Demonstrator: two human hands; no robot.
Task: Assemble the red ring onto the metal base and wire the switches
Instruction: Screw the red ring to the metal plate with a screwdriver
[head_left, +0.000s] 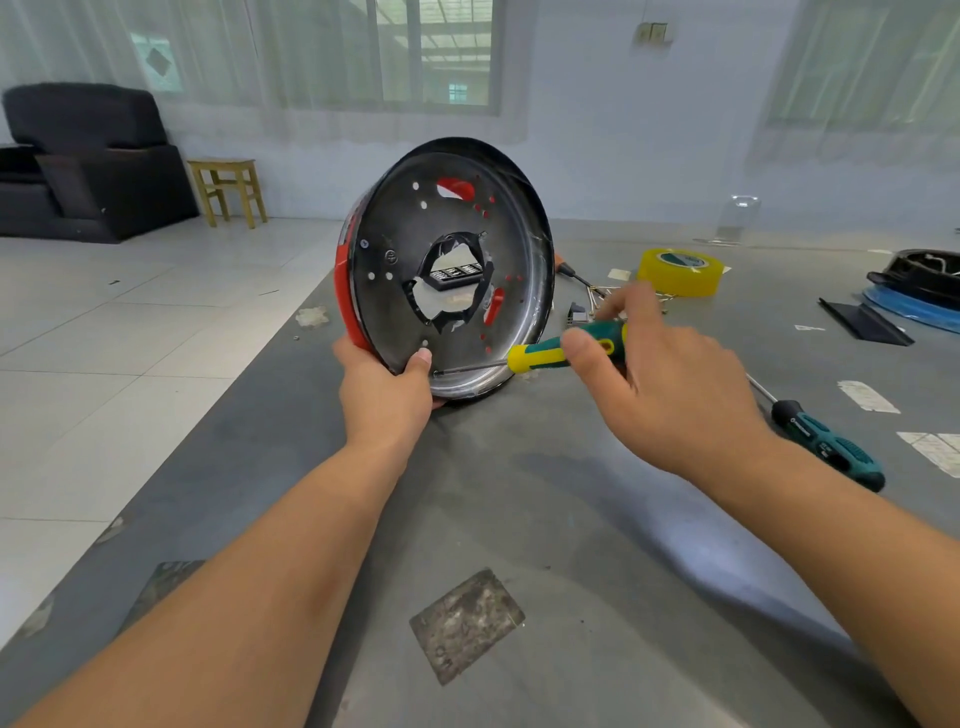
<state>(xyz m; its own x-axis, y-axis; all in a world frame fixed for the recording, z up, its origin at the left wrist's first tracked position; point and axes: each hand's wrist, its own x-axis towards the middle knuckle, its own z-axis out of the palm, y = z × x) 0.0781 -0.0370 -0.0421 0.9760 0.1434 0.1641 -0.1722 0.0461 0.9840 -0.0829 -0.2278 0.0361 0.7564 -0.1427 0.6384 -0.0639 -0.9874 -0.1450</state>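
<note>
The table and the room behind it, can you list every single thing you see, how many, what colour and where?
Round metal base: one, dark grey, stood on edge on the table, held up.
Red plastic ring: one, red, around the base's left edge.
Green-and-yellow screwdriver: one, tip at the base's lower rim.
Teal-and-black screwdriver: one, lying on the table, right.
Yellow tape roll: one, behind the right hand.
Blue-and-black parts: far right, too cut off to count.
Grey table: one, under everything.
Wooden stool: one, yellowish, on the floor, left.
Black armchair: one, far left.
Hands: left hand grips the base's bottom; right hand holds the green-and-yellow screwdriver.
</note>
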